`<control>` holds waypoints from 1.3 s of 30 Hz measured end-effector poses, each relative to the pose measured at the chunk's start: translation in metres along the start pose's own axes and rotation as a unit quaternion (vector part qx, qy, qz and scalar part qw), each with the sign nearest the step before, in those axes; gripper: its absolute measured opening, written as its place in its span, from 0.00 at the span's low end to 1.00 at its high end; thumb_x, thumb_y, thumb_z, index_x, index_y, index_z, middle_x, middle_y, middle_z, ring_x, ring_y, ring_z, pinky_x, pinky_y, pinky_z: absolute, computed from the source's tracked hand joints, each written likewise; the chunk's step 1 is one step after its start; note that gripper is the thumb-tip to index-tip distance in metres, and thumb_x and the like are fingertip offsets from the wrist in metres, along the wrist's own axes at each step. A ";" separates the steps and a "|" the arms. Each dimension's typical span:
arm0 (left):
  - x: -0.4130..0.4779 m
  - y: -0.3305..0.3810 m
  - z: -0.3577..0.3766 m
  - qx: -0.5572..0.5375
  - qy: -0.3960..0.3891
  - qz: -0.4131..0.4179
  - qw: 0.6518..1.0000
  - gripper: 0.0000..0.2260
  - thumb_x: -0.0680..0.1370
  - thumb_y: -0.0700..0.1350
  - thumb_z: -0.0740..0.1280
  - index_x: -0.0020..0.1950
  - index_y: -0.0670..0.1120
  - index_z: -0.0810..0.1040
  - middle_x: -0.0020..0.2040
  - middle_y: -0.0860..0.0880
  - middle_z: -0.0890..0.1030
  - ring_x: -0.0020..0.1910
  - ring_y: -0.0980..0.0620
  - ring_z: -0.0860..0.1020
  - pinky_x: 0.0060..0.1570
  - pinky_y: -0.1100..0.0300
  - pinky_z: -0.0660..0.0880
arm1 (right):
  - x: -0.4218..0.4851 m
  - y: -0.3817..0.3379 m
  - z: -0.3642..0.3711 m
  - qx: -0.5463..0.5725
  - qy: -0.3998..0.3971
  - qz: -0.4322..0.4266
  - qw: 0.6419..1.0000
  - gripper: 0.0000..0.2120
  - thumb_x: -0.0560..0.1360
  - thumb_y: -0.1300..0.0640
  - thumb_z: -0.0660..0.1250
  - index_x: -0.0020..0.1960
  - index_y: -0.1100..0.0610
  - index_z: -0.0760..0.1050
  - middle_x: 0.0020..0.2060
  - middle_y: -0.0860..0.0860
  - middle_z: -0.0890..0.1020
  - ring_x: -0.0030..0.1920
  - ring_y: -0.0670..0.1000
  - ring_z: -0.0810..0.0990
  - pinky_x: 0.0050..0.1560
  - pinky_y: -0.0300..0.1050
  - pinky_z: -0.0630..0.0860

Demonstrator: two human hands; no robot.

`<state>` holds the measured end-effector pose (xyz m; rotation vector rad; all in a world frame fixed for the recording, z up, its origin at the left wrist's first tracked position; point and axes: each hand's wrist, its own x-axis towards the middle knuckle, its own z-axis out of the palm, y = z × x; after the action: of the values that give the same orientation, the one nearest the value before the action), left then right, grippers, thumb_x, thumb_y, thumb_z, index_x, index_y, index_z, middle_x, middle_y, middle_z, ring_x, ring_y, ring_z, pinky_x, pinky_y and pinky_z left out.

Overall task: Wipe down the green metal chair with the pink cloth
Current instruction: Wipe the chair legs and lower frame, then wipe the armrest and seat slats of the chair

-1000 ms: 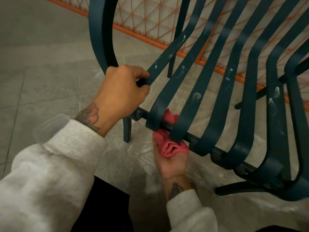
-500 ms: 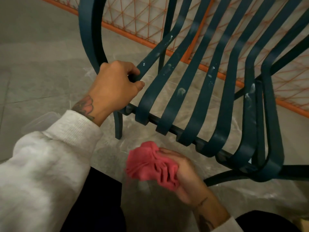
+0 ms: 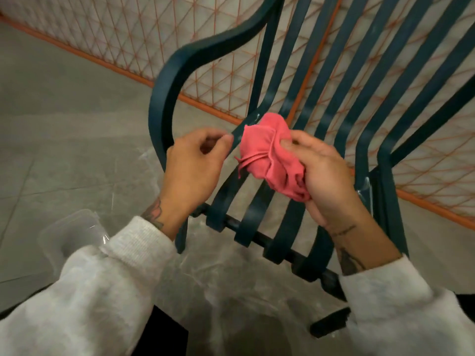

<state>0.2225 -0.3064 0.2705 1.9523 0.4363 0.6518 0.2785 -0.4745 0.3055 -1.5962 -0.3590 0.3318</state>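
Grey tiled floor (image 3: 64,124), orange mesh fence (image 3: 128,34) behind. The right hand (image 3: 326,176) grips the bunched pink cloth (image 3: 267,155) above the seat slats of the green metal chair (image 3: 253,214). The left hand (image 3: 192,165) curls beside the armrest (image 3: 164,98), its grip unclear.

The dark green metal chair (image 3: 159,104) leaves only narrow gaps between its flat slats (image 3: 255,211), tightest at the black front crossbar (image 3: 230,223). Its looped armrest frames a broad opening on the left. The left hand (image 3: 195,160) and the right hand (image 3: 326,176), which holds a bunched pink cloth (image 3: 267,152), crowd the space over the left slats. An orange wire-mesh fence (image 3: 115,34) closes the far side, and a clear plastic container (image 3: 69,232) sits on the open grey tiled floor (image 3: 51,111) at left
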 end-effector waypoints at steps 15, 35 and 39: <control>0.006 0.004 -0.007 -0.104 -0.015 -0.118 0.987 0.03 0.77 0.46 0.70 0.49 0.54 0.81 0.43 0.53 0.84 0.44 0.52 0.83 0.48 0.50 0.81 | -0.007 0.053 -0.013 -0.412 -0.097 -0.123 0.898 0.15 0.82 0.53 0.61 0.68 0.45 0.75 0.67 0.35 0.71 0.68 0.32 0.65 0.71 0.30 0.58; 0.043 -0.034 0.021 0.330 -0.189 0.136 0.915 0.08 0.81 0.48 0.65 0.57 0.54 0.81 0.49 0.55 0.83 0.42 0.58 0.78 0.43 0.72 0.68 | -0.028 0.089 -0.042 -0.485 -0.005 -0.106 0.868 0.24 0.79 0.43 0.61 0.74 0.43 0.65 0.72 0.36 0.62 0.75 0.37 0.53 0.72 0.34 0.50; 0.077 -0.036 0.040 0.299 -0.192 0.135 0.925 0.09 0.81 0.48 0.65 0.57 0.55 0.82 0.47 0.53 0.84 0.44 0.53 0.82 0.45 0.63 0.75 | -0.028 0.087 -0.038 -0.506 0.051 -0.070 0.858 0.23 0.81 0.45 0.59 0.73 0.51 0.67 0.72 0.44 0.65 0.73 0.42 0.59 0.70 0.34 0.53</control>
<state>0.3073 -0.2759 0.2435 2.6882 0.1189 0.2961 0.2716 -0.5244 0.2202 -2.5890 -0.6221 -0.1023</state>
